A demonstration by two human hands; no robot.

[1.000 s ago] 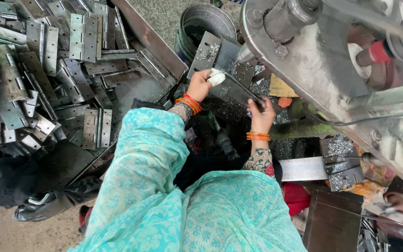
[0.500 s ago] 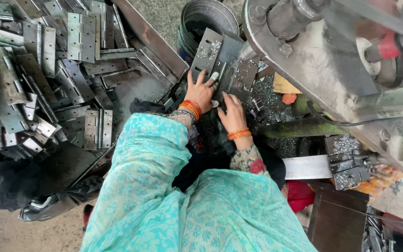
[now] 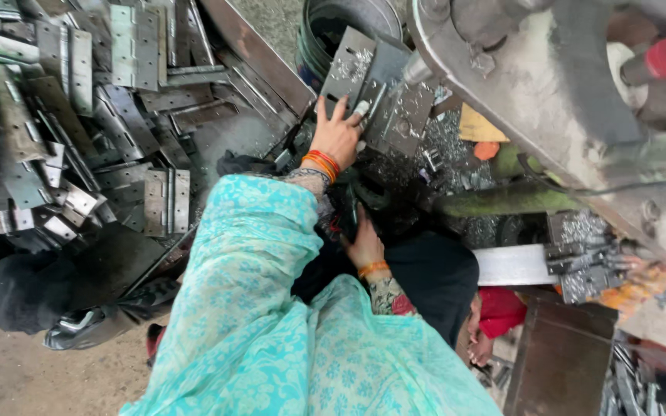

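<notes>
My left hand (image 3: 337,135), with orange bangles at the wrist and a white wrap on one fingertip, grips the lower edge of a dark punched metal plate (image 3: 383,81). The plate lies tilted against the grey press machine (image 3: 549,92). A turquoise sleeve (image 3: 256,231) covers that arm. My right hand (image 3: 365,243), with an orange bangle, sits lower and close to my lap. Its fingers reach into a dark gap under the machine and are hidden, so I cannot tell whether it holds anything.
A heap of steel hinges (image 3: 140,46) fills the left side. A round metal drum (image 3: 348,19) stands at the top. Metal shavings (image 3: 456,146) cover the machine bed. A black cloth (image 3: 25,289) lies lower left, and a brown metal box (image 3: 564,354) lower right.
My right hand has left the plate and dropped back toward my lap. My left hand stays on the plate, which has shifted slightly further under the machine.
</notes>
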